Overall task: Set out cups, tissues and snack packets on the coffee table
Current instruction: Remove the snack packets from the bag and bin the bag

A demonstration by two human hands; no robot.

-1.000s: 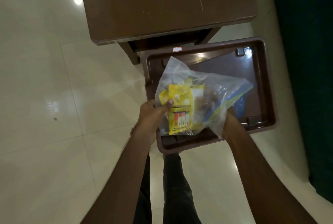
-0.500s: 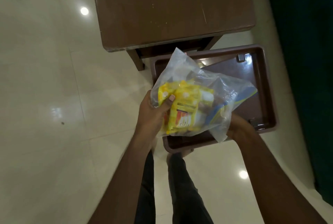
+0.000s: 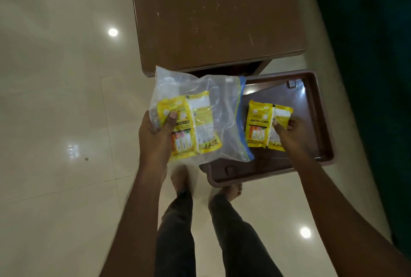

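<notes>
Pale glossy floor tiles (image 3: 55,98) surround the brown bench (image 3: 218,20); a brown tray (image 3: 325,143) sits lower, beside its near corner. Your left grip (image 3: 155,134) is closed on the clear zip bag (image 3: 224,107), thumb pinning a yellow snack packet (image 3: 191,125) through the film, presenting the bag's mouth to the right. Your right grip (image 3: 291,134) pinches a second yellow snack packet (image 3: 262,125) by its edge, outside the bag and above the tray, probably for transfer to the bench.

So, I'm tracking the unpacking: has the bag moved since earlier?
Yes, left: the bag was over the tray's middle and now hangs mostly past its left edge.
</notes>
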